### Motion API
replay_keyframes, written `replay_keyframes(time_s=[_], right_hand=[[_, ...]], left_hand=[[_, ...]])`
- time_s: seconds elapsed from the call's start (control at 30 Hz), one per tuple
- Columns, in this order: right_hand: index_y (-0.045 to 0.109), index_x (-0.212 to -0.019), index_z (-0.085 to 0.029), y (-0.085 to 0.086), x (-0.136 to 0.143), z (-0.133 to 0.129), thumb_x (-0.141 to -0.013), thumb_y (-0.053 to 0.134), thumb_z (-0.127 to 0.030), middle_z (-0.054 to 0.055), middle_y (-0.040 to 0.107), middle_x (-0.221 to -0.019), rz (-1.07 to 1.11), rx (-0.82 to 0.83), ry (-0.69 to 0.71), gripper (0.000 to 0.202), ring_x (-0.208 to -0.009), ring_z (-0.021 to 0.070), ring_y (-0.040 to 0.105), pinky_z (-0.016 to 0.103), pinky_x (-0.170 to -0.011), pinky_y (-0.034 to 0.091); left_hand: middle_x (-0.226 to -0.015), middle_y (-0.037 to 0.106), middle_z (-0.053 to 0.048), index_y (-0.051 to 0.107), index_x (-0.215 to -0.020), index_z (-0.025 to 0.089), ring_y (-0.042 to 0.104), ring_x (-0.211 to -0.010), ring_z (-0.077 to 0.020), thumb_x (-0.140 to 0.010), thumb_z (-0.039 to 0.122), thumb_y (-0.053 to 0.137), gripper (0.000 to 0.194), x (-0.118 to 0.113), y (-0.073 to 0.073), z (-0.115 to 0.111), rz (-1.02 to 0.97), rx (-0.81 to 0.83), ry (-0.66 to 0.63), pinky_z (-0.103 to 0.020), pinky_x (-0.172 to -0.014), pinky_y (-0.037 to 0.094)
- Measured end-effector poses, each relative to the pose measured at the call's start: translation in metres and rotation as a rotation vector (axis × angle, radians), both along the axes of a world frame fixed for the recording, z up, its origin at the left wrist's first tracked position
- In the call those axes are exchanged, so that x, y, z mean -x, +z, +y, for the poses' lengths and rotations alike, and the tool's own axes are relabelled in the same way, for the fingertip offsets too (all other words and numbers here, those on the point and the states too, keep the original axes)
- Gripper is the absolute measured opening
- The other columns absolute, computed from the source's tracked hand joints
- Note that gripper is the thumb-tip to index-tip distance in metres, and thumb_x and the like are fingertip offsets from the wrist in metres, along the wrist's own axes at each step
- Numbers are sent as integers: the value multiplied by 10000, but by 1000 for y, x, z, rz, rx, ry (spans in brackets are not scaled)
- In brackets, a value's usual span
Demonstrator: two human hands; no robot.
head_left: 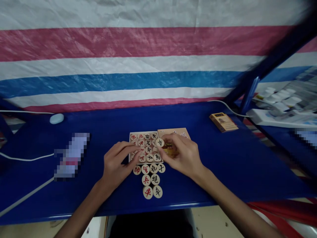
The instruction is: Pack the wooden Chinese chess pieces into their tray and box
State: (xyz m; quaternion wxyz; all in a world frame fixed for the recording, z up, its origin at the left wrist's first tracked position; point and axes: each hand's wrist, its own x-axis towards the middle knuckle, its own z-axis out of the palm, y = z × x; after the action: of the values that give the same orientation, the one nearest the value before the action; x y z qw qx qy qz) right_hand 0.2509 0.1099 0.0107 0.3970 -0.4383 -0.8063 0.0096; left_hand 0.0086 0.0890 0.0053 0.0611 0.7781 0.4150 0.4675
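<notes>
A shallow box holds rows of round wooden xiangqi pieces with red or black characters. My right hand pinches a black-marked xiangqi piece between thumb and fingertips, raised over the box's right side. Over the left side, my left hand has thumb and fingers closed about a red-marked xiangqi piece; its fingers cover part of the left column. Just in front of the box, several more pieces lie on the table, among them a red one and a black one.
The printed box lid lies right of the box, partly under my right hand. A small card box sits at back right on the blue table. A blurred-out phone, cables and a pale mouse-like object are left; a power strip is far right.
</notes>
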Motion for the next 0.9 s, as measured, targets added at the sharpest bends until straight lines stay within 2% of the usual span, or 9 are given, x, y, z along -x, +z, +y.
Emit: replay_keyframes(time_s=[0.1,0.23,0.5,0.7,0.8,0.9], right_hand=[[654,-1034,-205,1,-1,3,-885,677,-385,16,730,-846,-3,125,-47,235,-656,137,655,285,-620,492],[660,-1073,-204,2,0,2,-905,641,-406,7,710,-786,-40,231,16,264,-608,132,624,287,-590,467],[647,-1134,-210,3,-1,1,-939,626,-329,52,737,-990,-176,119,165,230,-923,205,694,328,-764,521],[627,-1235,-213,-5,-1,4,-960,607,-271,57,737,-1039,-175,100,155,282,-929,200,697,330,-798,540],[633,-1230,-220,-7,1,4,-958,599,-245,55,741,-1032,-156,109,137,276,-897,195,694,334,-786,537],[653,-1186,-236,-6,4,2,-941,623,-268,38,745,-992,-40,185,134,248,-805,166,676,312,-724,526]], left_hand=[[-996,737,-13,725,-1026,243,667,-914,-178,-880,144,712,177,0,-1,2,85,59,-21,-351,-808,522],[-1099,731,-21,724,-1095,272,644,-1018,-211,-897,228,710,203,-1,-6,5,218,118,-18,-384,-852,497],[-1101,723,-22,733,-1051,266,619,-1086,-221,-906,225,697,155,1,-2,10,182,154,21,-422,-930,482],[-1095,718,-24,728,-1039,254,616,-1090,-215,-920,202,679,139,0,-4,10,163,169,3,-420,-935,489],[-1089,722,-30,727,-1043,253,620,-1084,-219,-923,197,670,144,0,-5,10,164,168,1,-424,-932,493],[-1103,722,-31,721,-1072,258,621,-1086,-222,-921,210,675,166,0,-4,9,180,151,-1,-421,-930,488]])
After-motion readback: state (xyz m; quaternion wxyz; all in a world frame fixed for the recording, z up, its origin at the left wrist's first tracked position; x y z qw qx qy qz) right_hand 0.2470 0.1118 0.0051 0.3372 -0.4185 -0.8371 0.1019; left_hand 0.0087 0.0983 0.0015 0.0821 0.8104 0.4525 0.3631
